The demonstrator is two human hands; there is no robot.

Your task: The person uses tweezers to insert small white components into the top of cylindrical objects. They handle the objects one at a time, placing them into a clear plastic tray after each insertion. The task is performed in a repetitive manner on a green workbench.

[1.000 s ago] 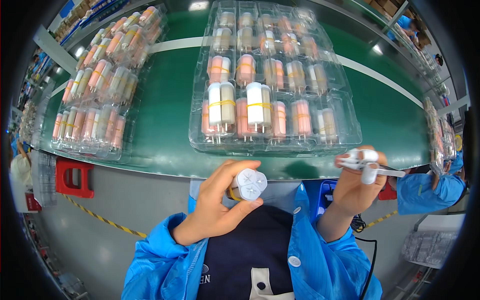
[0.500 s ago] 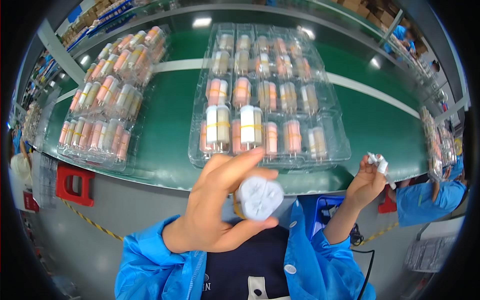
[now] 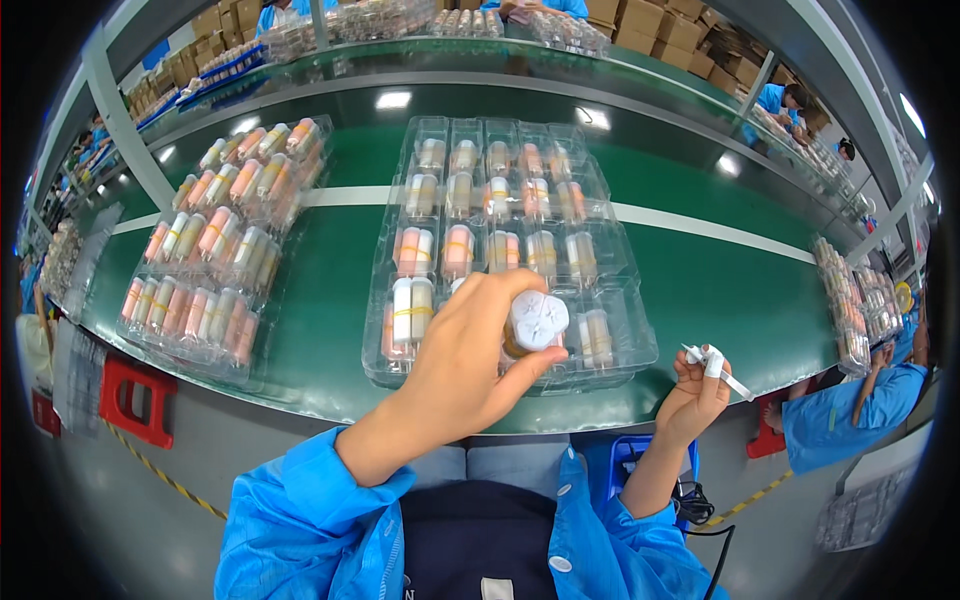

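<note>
My left hand [image 3: 478, 345] is closed around a bundle of capped tubes [image 3: 540, 320], its pale, three-lobed end turned up toward me. That hand is over the near part of a clear plastic tray [image 3: 635, 335], hiding some of its pockets. In the tray stand rows of pink, white and grey-beige tube bundles tied with yellow bands, such as the banded white-and-grey pair [image 3: 412, 310]. Over the table's front edge, my right hand [image 3: 690, 400] is closed at the fingertips on a small white object with a strip [image 3: 712, 362], whose kind I cannot make out.
More filled trays [image 3: 190, 310] are stacked at left on the green tabletop [image 3: 720, 290]. A red stool [image 3: 137, 400] stands below left, a blue bin [image 3: 625, 460] below the right forearm. A co-worker in blue [image 3: 850, 410] sits at right, near further trays [image 3: 860, 300]. Metal posts [image 3: 125, 130] frame the table.
My left hand has moved forward with the tube bundle, from in front of my chest to over the tray. My right hand still holds the white object. The view has tilted upward.
</note>
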